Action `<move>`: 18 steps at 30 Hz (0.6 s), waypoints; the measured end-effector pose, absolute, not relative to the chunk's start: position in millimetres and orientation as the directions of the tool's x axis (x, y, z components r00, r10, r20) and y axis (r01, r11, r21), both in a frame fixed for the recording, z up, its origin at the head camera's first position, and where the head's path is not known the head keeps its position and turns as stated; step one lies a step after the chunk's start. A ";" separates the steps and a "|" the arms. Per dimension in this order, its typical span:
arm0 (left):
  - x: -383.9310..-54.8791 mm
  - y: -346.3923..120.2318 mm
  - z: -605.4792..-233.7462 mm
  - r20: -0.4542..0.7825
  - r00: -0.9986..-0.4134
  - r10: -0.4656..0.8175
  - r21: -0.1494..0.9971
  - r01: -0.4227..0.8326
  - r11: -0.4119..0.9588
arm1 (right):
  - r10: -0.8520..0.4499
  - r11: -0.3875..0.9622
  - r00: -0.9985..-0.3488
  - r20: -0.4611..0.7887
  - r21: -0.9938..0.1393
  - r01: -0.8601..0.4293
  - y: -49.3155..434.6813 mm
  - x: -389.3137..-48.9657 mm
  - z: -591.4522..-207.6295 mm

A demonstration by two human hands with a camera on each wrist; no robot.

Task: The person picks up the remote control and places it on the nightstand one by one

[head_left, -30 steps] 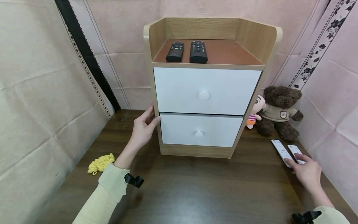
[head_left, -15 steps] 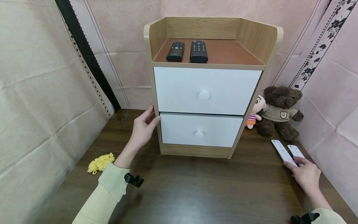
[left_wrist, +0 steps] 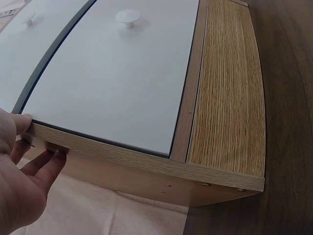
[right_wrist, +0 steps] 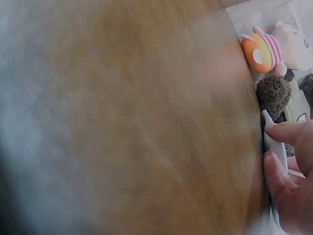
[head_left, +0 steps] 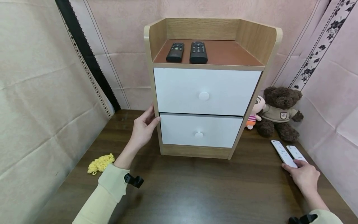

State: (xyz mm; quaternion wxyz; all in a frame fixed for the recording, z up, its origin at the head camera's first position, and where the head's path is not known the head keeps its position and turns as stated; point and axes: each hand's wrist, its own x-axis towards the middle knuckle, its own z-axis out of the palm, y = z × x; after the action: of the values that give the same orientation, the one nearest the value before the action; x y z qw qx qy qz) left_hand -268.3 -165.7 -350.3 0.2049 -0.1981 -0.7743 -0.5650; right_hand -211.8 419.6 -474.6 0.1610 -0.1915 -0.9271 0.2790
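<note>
A small wooden cabinet (head_left: 195, 151) with two white drawers stands on the table. My left hand (head_left: 142, 129) holds its left edge, thumb at the front and fingers bent against the side panel; in the left wrist view the fingertips (left_wrist: 59, 155) lie on that panel. Over at the right, my right hand (head_left: 305, 177) pinches the near end of a longer white remote control (head_left: 282, 152), thumb on its left edge. Beside that lies a shorter white remote control (head_left: 296, 152), its near end partly behind the fingers. Both drawers are closed.
Two black remote controls (head_left: 175, 52) lie on the cabinet's brown top. A brown teddy bear (head_left: 282, 99) and a small striped doll (head_left: 253, 113) sit right of the cabinet. A yellow yarn bundle (head_left: 100, 163) lies near the left forearm. Fabric walls (head_left: 332, 109) border the table.
My right hand has shifted left, from around both white remotes to the near end of the longer one, uncovering more of the shorter one. The left hand and cabinet have stayed put.
</note>
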 end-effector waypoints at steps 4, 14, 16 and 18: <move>-267.9 -165.8 -349.9 0.540 -0.838 0.074 0.796 0.537 0.280 | 0.451 0.774 -0.874 0.184 -0.569 0.280 418.5 -211.6 -475.7; -267.3 -166.4 -349.4 0.535 -0.841 0.076 0.798 0.533 0.282 | 0.522 0.726 -0.824 0.221 -0.623 0.293 417.4 -214.7 -477.4; -267.3 -166.4 -349.3 0.536 -0.840 0.077 0.797 0.534 0.283 | 0.543 0.705 -0.812 0.216 -0.642 0.301 416.5 -214.0 -476.1; -267.4 -166.5 -349.7 0.538 -0.839 0.079 0.795 0.536 0.285 | 0.568 0.679 -0.798 0.203 -0.663 0.315 415.5 -213.3 -473.8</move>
State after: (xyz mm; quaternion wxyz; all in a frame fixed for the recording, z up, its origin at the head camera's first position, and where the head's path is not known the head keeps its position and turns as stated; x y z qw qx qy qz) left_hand -267.4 -166.5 -349.7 0.2027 -0.1981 -0.7755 -0.5641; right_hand -213.3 415.5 -473.8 0.2004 -0.2468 -0.8940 0.3157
